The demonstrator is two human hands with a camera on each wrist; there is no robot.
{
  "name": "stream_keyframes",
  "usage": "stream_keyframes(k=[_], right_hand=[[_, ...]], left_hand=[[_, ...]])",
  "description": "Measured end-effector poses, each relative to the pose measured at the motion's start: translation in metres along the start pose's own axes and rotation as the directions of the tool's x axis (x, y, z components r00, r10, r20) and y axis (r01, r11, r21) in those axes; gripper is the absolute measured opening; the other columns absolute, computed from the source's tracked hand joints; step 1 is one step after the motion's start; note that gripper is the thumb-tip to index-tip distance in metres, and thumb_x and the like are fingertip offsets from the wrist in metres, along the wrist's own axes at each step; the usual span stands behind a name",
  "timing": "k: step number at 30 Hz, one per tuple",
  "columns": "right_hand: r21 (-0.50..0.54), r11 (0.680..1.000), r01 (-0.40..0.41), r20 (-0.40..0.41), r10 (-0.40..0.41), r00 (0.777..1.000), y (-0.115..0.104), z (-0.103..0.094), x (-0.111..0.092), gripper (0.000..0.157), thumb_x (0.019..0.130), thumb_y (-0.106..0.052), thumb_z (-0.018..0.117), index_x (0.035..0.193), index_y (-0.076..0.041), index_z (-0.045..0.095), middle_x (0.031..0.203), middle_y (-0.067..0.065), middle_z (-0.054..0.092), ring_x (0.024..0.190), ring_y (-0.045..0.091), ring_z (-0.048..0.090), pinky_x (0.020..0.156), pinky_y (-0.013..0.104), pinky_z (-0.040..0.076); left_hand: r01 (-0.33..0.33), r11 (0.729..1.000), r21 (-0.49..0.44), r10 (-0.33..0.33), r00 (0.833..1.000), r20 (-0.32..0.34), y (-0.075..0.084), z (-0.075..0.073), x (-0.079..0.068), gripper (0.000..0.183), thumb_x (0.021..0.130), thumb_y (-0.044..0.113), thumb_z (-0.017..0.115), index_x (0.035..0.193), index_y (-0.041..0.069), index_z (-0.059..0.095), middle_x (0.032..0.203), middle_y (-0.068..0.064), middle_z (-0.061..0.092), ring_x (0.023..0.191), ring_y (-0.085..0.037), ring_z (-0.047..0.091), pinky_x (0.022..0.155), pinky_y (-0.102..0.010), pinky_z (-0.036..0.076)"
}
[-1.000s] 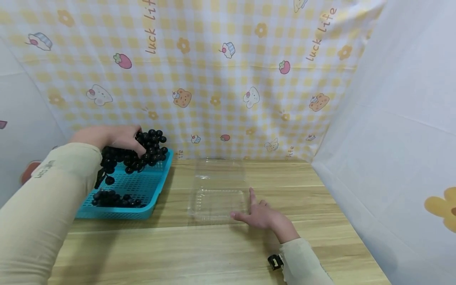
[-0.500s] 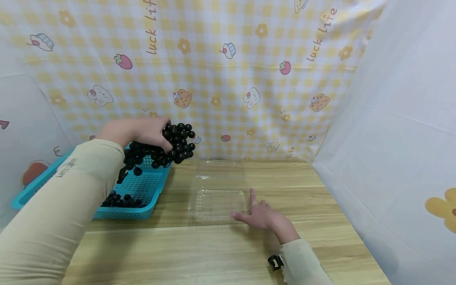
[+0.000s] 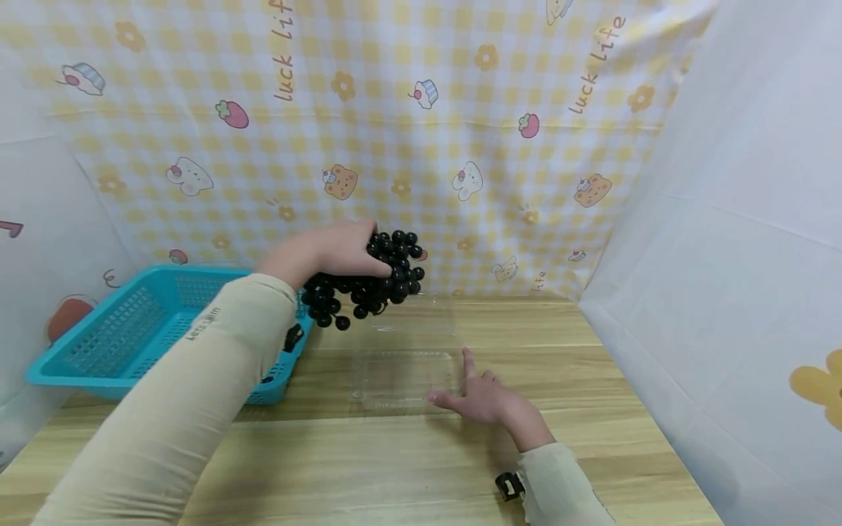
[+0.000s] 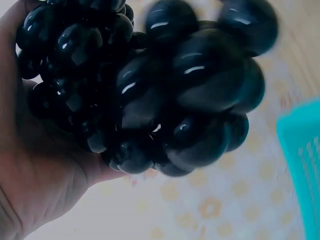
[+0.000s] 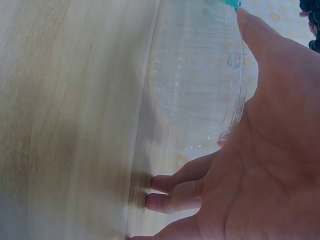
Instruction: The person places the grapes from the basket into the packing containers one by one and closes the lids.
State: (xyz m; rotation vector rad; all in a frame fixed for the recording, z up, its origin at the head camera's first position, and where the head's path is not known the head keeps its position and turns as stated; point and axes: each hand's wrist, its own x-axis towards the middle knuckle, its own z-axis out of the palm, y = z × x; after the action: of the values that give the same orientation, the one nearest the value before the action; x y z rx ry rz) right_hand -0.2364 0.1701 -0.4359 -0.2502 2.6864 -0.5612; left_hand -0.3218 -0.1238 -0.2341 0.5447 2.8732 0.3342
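Observation:
My left hand grips a bunch of black grapes, held up off the table behind a clear plastic clamshell box. Up close in the left wrist view, the glossy grapes fill the palm and bulge past it. The box lies with its lid folded back, away from me. At the box's right side rests my right hand, fingers spread, thumb at the near corner. In the right wrist view its thumb touches the box rim, and other fingertips are down on the wood.
On the left stands a blue plastic basket, partly covered by my left sleeve. A checked curtain hangs right behind the wooden table. White sheets close off both sides.
My left hand has carried the grapes rightward from over the basket to near the box's lid. The right hand and the box have stayed in place.

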Motion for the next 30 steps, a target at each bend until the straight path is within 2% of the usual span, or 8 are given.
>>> stream_keyframes(k=[3,9,13,17,20,23,27,30], right_hand=[[0.001,1.000,0.002,0.000,-0.002,1.000,0.001,0.000,0.000,0.130,0.090,-0.085,0.057,0.171,-0.006,-0.006,0.155,0.047,0.041,0.151,0.063,0.034,0.113,0.078,0.040],[-0.001,1.000,0.004,0.000,-0.004,1.000,0.002,0.001,0.001,0.129,0.090,-0.084,0.058,0.171,-0.007,-0.006,0.154,0.047,0.043,0.152,0.062,0.035,0.113,0.078,0.041],[-0.001,1.000,0.007,-0.010,-0.007,1.000,0.002,0.001,0.002,0.130,0.089,-0.085,0.058,0.171,-0.007,-0.005,0.154,0.047,0.042,0.151,0.061,0.036,0.112,0.077,0.043],[-0.011,1.000,0.006,-0.012,-0.007,1.000,0.001,0.000,0.001,0.131,0.088,-0.086,0.058,0.171,-0.007,-0.005,0.155,0.049,0.039,0.149,0.061,0.039,0.111,0.075,0.045],[-0.014,1.000,-0.001,-0.008,0.001,1.000,0.000,-0.001,0.000,0.131,0.088,-0.087,0.058,0.171,-0.008,-0.006,0.155,0.050,0.037,0.149,0.062,0.039,0.110,0.074,0.046],[-0.010,1.000,-0.008,-0.006,0.008,1.000,-0.001,-0.002,0.000,0.132,0.087,-0.087,0.059,0.172,-0.009,-0.007,0.156,0.051,0.035,0.149,0.063,0.038,0.110,0.075,0.045],[-0.009,1.000,-0.014,-0.004,0.014,1.000,0.000,0.000,0.002,0.133,0.086,-0.089,0.058,0.172,-0.010,-0.007,0.157,0.049,0.034,0.150,0.063,0.036,0.111,0.077,0.044],[-0.006,1.000,-0.015,0.001,0.015,1.000,0.002,0.001,0.003,0.133,0.086,-0.089,0.057,0.172,-0.009,-0.006,0.158,0.049,0.034,0.151,0.063,0.036,0.111,0.077,0.043]], left_hand=[[-0.030,0.999,-0.041,0.030,1.000,-0.003,0.011,0.012,0.009,0.105,0.093,0.056,0.067,0.165,-0.006,0.024,0.168,-0.028,0.038,0.155,-0.042,0.040,0.129,-0.055,0.035],[-0.038,0.996,-0.081,0.040,0.999,0.019,0.027,0.039,0.025,0.102,0.091,0.057,0.069,0.164,-0.003,0.030,0.165,-0.023,0.045,0.153,-0.039,0.045,0.126,-0.052,0.040],[-0.053,0.995,-0.086,0.055,0.998,0.027,0.034,0.053,0.034,0.100,0.090,0.055,0.069,0.165,0.001,0.029,0.164,-0.020,0.047,0.151,-0.035,0.049,0.123,-0.050,0.044],[-0.068,0.993,-0.101,0.072,0.997,0.038,0.040,0.061,0.040,0.106,0.091,0.053,0.069,0.170,0.006,0.017,0.168,-0.018,0.043,0.149,-0.031,0.051,0.122,-0.048,0.045],[-0.059,0.995,-0.082,0.062,0.998,0.029,0.043,0.066,0.043,0.111,0.091,0.055,0.070,0.172,0.009,0.009,0.169,-0.017,0.042,0.148,-0.030,0.053,0.121,-0.047,0.046],[-0.025,0.999,-0.037,0.025,1.000,0.011,0.047,0.071,0.045,0.115,0.091,0.061,0.070,0.172,0.008,0.008,0.160,-0.020,0.052,0.142,-0.032,0.058,0.117,-0.049,0.050],[0.015,1.000,-0.020,-0.015,1.000,-0.008,0.051,0.078,0.047,0.118,0.089,0.064,0.071,0.171,0.005,0.010,0.154,-0.021,0.057,0.133,-0.033,0.064,0.111,-0.049,0.055],[0.016,0.999,-0.028,-0.016,1.000,-0.018,0.051,0.086,0.049,0.113,0.089,0.062,0.073,0.169,0.004,0.020,0.152,-0.019,0.058,0.131,-0.033,0.065,0.108,-0.049,0.056]])
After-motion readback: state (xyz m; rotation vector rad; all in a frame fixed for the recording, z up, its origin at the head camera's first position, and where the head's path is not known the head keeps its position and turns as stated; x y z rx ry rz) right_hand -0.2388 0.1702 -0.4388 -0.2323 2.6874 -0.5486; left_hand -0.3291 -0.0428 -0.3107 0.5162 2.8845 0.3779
